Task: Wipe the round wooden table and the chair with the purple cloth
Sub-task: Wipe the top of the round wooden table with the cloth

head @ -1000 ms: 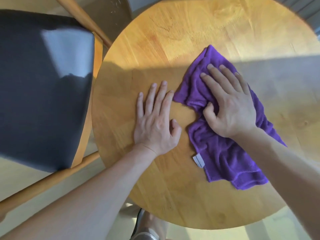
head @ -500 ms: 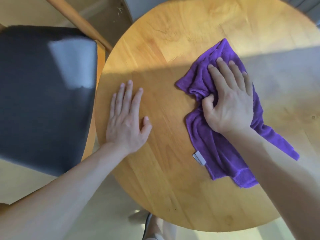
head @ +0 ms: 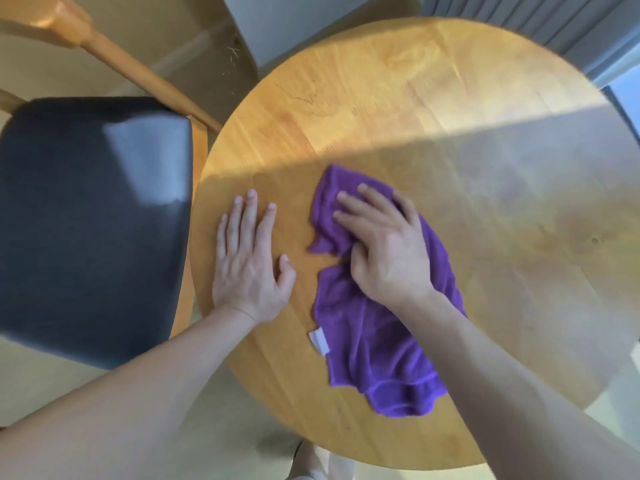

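Table: round wooden table [head: 398, 109] fills the centre and right of the frame; its top is sunlit across the upper part and shaded across the lower part.
Cloth: purple cloth [head: 374, 355] lies rumpled on the shaded part of the tabletop, slightly right of frame centre, running from mid-frame down toward the lower centre.
Cloth label: small white tag [head: 319, 342] at the cloth's left edge, lying on the wood.
Right hand: right hand [head: 388, 251] rests palm down on the upper part of the cloth; fingers extended and spread toward the upper left, pressing the fabric to the table; thumb lies at the bunched left fold of the cloth. Fingers are flat, not clenched.
Left hand: left hand [head: 247, 263] lies flat on bare wood near the table's left edge, just left of the cloth and not touching it; fingers straight, thumb out to the right, grasping nothing.
Chair: chair [head: 86, 220] at the left of the frame, dark cushioned seat with a pale glare patch, light wooden frame; its seat edge sits just beside the table's left rim.
Floor: pale floor [head: 45, 382] visible at lower left, below the chair.
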`<act>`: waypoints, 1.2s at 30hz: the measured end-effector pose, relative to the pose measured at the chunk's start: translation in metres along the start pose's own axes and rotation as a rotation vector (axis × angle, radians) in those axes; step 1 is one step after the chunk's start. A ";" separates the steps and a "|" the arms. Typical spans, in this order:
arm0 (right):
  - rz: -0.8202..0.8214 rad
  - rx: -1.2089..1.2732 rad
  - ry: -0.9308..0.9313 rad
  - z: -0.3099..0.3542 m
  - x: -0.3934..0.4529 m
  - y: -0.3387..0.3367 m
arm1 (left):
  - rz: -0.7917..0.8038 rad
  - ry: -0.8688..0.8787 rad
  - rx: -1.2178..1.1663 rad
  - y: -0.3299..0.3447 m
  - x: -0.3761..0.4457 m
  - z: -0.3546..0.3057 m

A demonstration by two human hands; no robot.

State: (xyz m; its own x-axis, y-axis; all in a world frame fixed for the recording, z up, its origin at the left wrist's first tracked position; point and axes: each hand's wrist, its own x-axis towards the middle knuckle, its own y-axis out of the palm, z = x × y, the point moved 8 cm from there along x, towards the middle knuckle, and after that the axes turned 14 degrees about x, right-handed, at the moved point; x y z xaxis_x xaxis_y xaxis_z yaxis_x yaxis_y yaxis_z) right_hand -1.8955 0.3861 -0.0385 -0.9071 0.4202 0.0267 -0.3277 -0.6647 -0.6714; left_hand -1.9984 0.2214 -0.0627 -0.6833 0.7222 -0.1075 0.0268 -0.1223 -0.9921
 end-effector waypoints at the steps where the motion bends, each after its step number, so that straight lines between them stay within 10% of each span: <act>1: -0.102 0.009 0.115 -0.004 0.008 -0.004 | 0.003 -0.001 0.009 0.000 0.000 0.000; 5: -0.180 -0.049 0.328 0.025 0.011 0.029 | 0.022 0.001 0.028 0.002 0.001 0.003; 12: 0.337 -0.026 -0.171 0.022 -0.035 0.034 | 0.031 0.014 0.005 0.001 -0.001 0.003; 21: -0.381 -0.119 0.605 -0.040 0.003 -0.038 | 0.027 0.011 0.025 0.004 0.002 0.002; 29: 0.242 -0.072 -0.051 -0.002 0.002 0.007 | 0.005 0.003 0.017 0.003 0.000 0.004; 36: -0.343 -0.085 0.470 -0.091 -0.012 -0.099 | 0.012 -0.013 -0.065 0.000 -0.003 0.003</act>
State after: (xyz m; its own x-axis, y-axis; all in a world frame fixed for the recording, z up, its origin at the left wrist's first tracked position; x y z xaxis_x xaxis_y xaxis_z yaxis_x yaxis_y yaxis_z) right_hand -1.8281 0.5028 -0.0399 -0.5322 0.8441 -0.0653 -0.5418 -0.3988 -0.7398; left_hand -1.9985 0.2172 -0.0625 -0.6918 0.7123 -0.1189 0.0818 -0.0863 -0.9929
